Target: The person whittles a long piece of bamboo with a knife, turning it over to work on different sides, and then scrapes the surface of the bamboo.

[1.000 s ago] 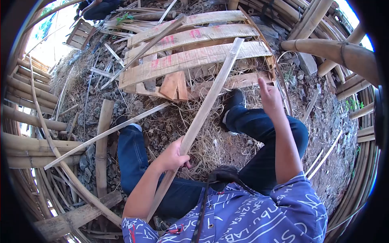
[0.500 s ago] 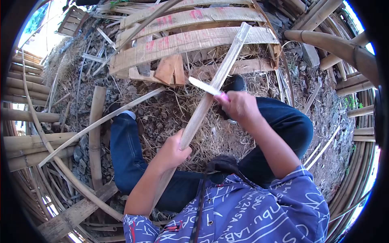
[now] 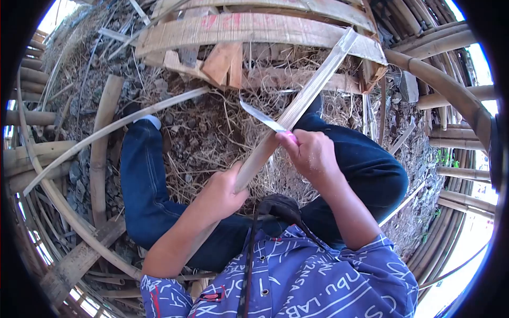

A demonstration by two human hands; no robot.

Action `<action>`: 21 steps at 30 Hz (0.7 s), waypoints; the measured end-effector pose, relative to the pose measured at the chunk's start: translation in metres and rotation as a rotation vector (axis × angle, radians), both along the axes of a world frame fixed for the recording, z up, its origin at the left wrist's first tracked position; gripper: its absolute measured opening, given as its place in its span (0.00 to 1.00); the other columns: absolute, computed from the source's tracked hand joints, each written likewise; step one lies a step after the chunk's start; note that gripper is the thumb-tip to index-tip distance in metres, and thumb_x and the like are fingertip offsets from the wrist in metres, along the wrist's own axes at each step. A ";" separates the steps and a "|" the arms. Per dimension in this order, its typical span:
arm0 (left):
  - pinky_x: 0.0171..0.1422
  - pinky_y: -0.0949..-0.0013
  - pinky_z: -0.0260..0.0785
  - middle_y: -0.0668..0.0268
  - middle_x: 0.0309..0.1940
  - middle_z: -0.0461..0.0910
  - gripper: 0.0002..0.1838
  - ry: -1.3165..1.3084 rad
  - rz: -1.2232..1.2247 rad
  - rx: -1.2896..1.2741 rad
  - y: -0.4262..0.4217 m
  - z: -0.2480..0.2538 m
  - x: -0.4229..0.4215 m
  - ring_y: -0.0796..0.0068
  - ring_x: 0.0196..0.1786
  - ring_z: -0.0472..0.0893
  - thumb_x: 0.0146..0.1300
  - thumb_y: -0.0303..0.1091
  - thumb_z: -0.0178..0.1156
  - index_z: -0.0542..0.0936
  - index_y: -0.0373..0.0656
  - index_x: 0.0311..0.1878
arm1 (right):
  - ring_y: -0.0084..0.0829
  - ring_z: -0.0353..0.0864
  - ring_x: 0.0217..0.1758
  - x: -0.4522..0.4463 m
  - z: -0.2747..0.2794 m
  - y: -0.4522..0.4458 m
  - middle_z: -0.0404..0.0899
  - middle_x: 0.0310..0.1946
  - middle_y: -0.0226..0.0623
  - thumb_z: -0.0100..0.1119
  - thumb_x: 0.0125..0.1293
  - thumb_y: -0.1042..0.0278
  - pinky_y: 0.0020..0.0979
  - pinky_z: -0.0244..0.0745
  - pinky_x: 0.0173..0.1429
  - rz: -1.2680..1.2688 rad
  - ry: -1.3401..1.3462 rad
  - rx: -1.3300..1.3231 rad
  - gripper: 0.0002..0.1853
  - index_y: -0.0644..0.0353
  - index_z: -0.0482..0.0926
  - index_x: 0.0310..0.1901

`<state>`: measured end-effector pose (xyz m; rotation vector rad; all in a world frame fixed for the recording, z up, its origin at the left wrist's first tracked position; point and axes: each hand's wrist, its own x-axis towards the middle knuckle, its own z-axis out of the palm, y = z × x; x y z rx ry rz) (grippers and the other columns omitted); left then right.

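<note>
A long pale wooden strip (image 3: 313, 87) slants from my lap up to the right, its far end over the front slat of a wooden crate (image 3: 260, 29). My left hand (image 3: 225, 191) is wrapped round the strip's lower part. In my right hand (image 3: 310, 151) is a knife (image 3: 262, 116) with a pink handle. The blade points up and left and lies against the strip's left side, near its middle. Between my legs the ground is strewn with straw and shavings.
A thin strip (image 3: 114, 126) crosses over my left foot. Bamboo poles (image 3: 103, 138) lie on the left, beside a curved one (image 3: 66, 212). A thick bent bamboo pole (image 3: 445, 82) and stacked bamboo stand on the right. Stones cover the ground.
My right hand has come from the right down to the strip, bringing the knife against it. The view has shifted, so the crate sits higher and the strip's tip farther right.
</note>
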<state>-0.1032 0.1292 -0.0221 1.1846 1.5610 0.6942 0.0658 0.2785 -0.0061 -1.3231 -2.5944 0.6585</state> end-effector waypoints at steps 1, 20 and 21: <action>0.31 0.65 0.71 0.53 0.20 0.77 0.20 0.013 0.025 0.036 -0.001 -0.001 0.001 0.63 0.24 0.81 0.49 0.24 0.54 0.70 0.30 0.49 | 0.47 0.78 0.20 -0.001 -0.001 0.001 0.74 0.13 0.46 0.53 0.63 0.41 0.42 0.72 0.25 0.010 -0.015 0.005 0.28 0.59 0.76 0.17; 0.36 0.53 0.70 0.40 0.22 0.74 0.28 0.157 0.041 0.071 -0.004 0.011 0.006 0.41 0.30 0.79 0.48 0.26 0.59 0.66 0.26 0.55 | 0.47 0.76 0.17 0.017 -0.011 0.051 0.72 0.11 0.45 0.54 0.61 0.38 0.42 0.70 0.23 0.032 -0.084 0.296 0.30 0.59 0.73 0.15; 0.36 0.53 0.70 0.40 0.22 0.74 0.28 0.158 0.041 0.065 -0.005 0.010 0.006 0.41 0.30 0.79 0.48 0.26 0.59 0.66 0.26 0.55 | 0.46 0.76 0.17 0.019 -0.011 0.053 0.72 0.11 0.44 0.54 0.61 0.38 0.42 0.70 0.23 0.047 -0.109 0.309 0.30 0.58 0.72 0.15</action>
